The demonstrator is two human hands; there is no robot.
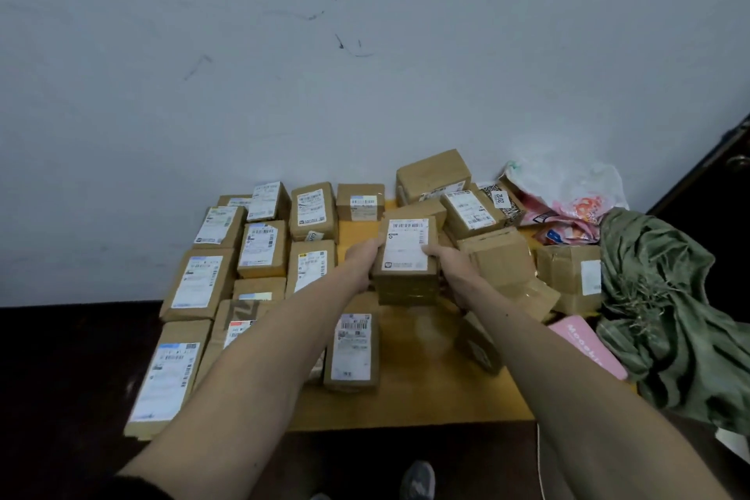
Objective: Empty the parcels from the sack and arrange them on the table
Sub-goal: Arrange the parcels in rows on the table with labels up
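Parcels (259,252) in taped brown paper lie label-up in tidy rows across the desk (426,398) from seven to eleven o'clock; by my judgement, roughly half the job is done. At centre, the left hand (361,256) and right hand (446,262) grip a labelled parcel (406,256) by its sides, apparently lifted clear of the desk. At two o'clock an unsorted heap (499,256) of boxes awaits placing. At three o'clock the green sack (669,296) lies slumped over the desk edge; whether it holds more cannot be told. Legible writing: a tag (501,197) reading "2012"; a pink packet (584,343) beginning "Moo". Label print is too small to read.
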